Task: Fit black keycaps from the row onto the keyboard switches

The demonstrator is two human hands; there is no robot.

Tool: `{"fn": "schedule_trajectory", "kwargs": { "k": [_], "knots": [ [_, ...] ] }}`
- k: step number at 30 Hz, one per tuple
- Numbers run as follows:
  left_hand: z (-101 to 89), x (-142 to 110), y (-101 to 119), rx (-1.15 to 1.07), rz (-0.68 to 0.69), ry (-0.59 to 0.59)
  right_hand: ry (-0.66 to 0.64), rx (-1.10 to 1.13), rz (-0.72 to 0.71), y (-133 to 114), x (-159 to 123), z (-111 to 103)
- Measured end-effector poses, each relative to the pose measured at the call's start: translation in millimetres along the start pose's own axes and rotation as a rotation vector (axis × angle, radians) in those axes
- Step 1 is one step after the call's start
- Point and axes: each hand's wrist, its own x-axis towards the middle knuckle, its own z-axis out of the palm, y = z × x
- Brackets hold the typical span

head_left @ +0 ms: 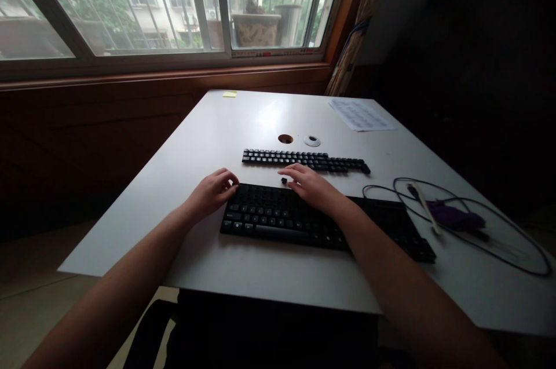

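A black keyboard lies before me; its upper rows look bare of keycaps, while the lower rows have theirs. My left hand is at its top left corner, the fingers curled in and gripping that corner. Over the top edge reaches my right hand, thumb and fingers apart, with nothing visible between them. Just left of its fingertips a small loose black keycap sits on the table. Farther back, several rows of removed keycaps stand lined up. My right forearm hides part of the keyboard.
The white table has a round hole and a white ring cover. Printed sheets lie at the back right, a yellow note at the back left. Right of the keyboard are a looped cable, a purple cloth and a pale stick.
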Motion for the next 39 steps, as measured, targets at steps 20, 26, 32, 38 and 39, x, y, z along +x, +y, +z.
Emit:
{"fn": "schedule_trajectory", "kwargs": {
  "k": [20,26,32,38,39],
  "knots": [
    [0.6,-0.4,-2.9,-0.003,-0.001,-0.009,0.012,0.043,0.133,-0.4,1.2,-3.8],
    [1.5,-0.2,-4.1,-0.008,0.000,0.005,0.062,0.102,0.114,-10.3,0.2,-16.9],
    [0.4,-0.3,-0.9,-0.014,-0.014,0.018,-0.069,0.292,0.080,-29.5,-4.2,-35.1],
    [-0.2,-0.1,1.2,-0.015,-0.038,0.031,-0.398,0.355,0.000,-44.9,-9.6,-55.4],
    [-0.2,-0.2,1.3,-0.015,-0.044,0.036,-0.432,0.327,-0.004,-44.9,-9.9,-55.9]
  ]
}}
